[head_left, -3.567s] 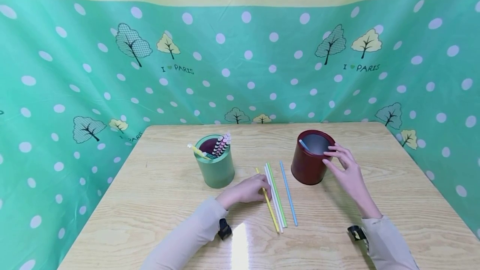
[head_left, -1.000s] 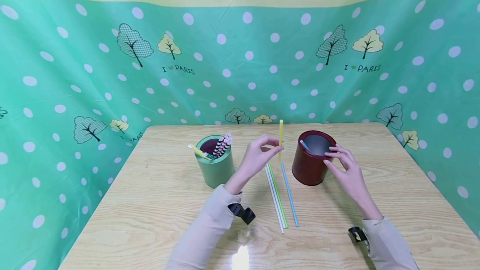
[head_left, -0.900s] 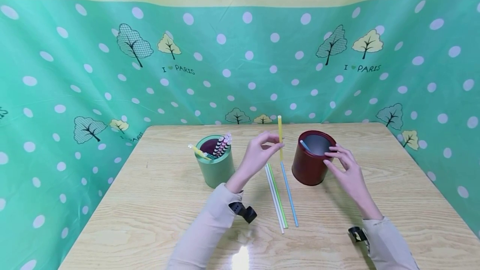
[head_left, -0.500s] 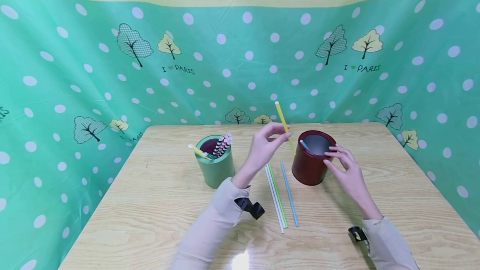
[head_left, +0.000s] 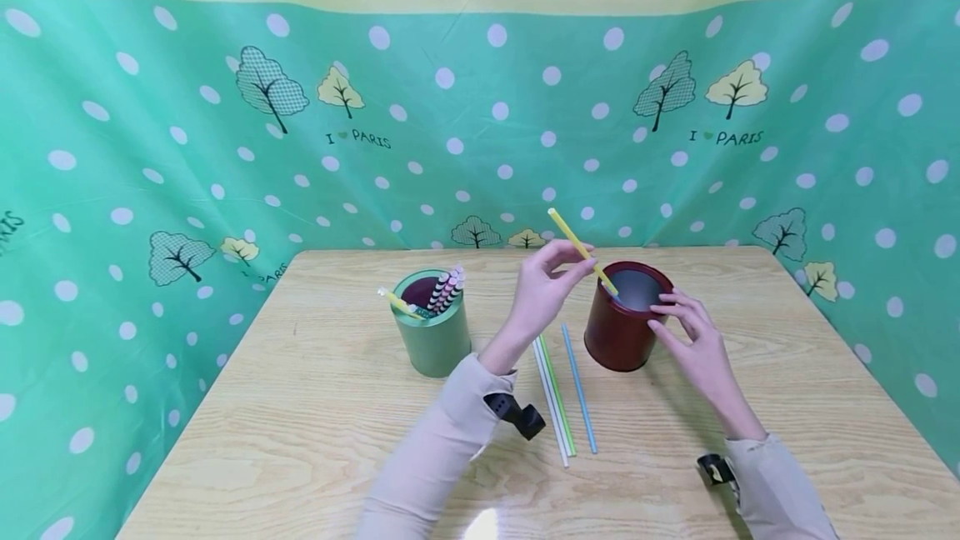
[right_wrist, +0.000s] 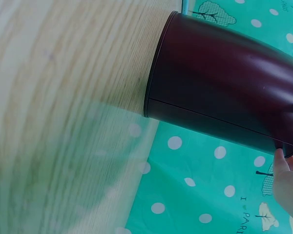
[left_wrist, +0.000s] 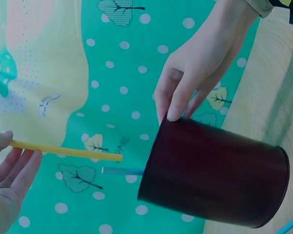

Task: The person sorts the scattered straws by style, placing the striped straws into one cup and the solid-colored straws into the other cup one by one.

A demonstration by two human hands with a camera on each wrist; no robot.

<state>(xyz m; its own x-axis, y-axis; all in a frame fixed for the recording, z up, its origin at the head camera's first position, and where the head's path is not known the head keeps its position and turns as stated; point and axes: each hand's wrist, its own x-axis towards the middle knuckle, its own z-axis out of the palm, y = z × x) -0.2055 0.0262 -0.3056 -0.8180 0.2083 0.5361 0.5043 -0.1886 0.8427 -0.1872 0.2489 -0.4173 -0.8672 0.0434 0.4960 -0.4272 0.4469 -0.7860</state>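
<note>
My left hand (head_left: 546, 286) pinches a yellow straw (head_left: 567, 233) between thumb and fingers. The straw slants down to the right, and its lower end overlaps the mouth of a dark red can (head_left: 621, 332) in the head view. From the left wrist, that end (left_wrist: 118, 157) appears just outside the opening, beside a blue straw (left_wrist: 122, 171) sticking out of the can. My right hand (head_left: 697, 348) holds the can's rim at its right side, thumb and fingers at the edge. In the right wrist view only part of that hand (right_wrist: 288, 183) shows.
A green can (head_left: 435, 344) with several striped straws (head_left: 446, 290) and a yellow one leaning out stands to the left. On the wooden table (head_left: 300, 440) between the cans lie white and green straws (head_left: 557, 398) side by side and a blue straw (head_left: 579, 390). A dotted curtain (head_left: 480, 123) hangs behind.
My left hand has lifted the yellow straw off the table, raised it upright, then carried it right and tilted it toward the red can's mouth. My right hand stays at the rim.
</note>
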